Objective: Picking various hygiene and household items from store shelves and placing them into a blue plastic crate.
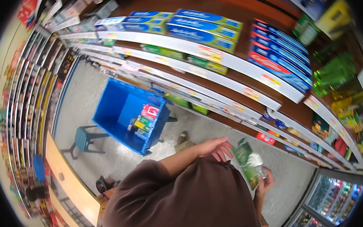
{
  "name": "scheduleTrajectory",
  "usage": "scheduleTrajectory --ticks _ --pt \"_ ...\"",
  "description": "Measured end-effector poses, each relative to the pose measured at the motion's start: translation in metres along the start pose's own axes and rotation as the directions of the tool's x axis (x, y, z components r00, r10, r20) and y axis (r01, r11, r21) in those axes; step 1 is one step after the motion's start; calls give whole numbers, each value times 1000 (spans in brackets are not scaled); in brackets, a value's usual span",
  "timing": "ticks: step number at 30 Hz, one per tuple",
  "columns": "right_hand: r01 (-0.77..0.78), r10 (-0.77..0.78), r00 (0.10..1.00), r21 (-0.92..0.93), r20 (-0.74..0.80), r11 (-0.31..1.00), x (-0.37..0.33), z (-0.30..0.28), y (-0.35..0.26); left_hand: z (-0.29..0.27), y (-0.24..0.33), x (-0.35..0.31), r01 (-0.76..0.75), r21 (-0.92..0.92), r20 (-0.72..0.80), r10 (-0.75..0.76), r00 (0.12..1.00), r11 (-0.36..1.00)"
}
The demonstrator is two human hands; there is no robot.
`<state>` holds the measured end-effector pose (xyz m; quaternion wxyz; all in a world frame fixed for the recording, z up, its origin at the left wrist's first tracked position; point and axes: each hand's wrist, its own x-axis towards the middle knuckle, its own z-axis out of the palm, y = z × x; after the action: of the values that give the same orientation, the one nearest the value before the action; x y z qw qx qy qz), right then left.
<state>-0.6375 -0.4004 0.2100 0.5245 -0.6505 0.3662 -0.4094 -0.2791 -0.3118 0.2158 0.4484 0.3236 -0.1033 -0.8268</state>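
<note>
My right hand (pixel 266 182), at the lower right of my body, grips a green package with a clear, shiny plastic part (pixel 247 160). Blur and glare keep its exact kind from showing. Just to the left of the package is my left hand (pixel 217 148), palm turned partly toward it, fingers stretched out and holding nothing. A small gap seems to separate those fingers from the package. Ahead stands a shelf (pixel 223 57) with stacked blue and yellow toothpaste boxes (pixel 205 29) and a stack of red and blue toothpaste boxes (pixel 279 53).
A blue plastic crate (pixel 114 109) with several small packages (pixel 144 122) stands in the aisle to my left. Beside it is a green stool (pixel 87 138). A light wooden table (pixel 66 174) runs along the left, before more stocked shelves (pixel 25 110). Glass-door coolers (pixel 334 193) stand at the lower right.
</note>
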Motion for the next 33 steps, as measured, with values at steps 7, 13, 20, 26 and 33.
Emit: scheduleTrajectory --ticks 7,13,20,26,33 --pt "-55 20 869 56 495 997 59 146 -4 -58 2 -95 -200 -106 -380 146 913 974" --pt "411 -68 699 -323 712 852 100 304 -55 -150 -11 -243 -484 60 -738 365 568 873" --pt "416 103 506 -346 857 841 52 397 -52 -256 -40 -339 -723 73 -983 172 63 687" --pt "402 230 492 -453 840 795 39 414 -54 -374 -85 -323 -906 -76 -991 -132 22 417" --pt "380 341 544 -588 766 714 29 417 -53 -424 -85 -296 -986 -115 -980 -175 94 117"
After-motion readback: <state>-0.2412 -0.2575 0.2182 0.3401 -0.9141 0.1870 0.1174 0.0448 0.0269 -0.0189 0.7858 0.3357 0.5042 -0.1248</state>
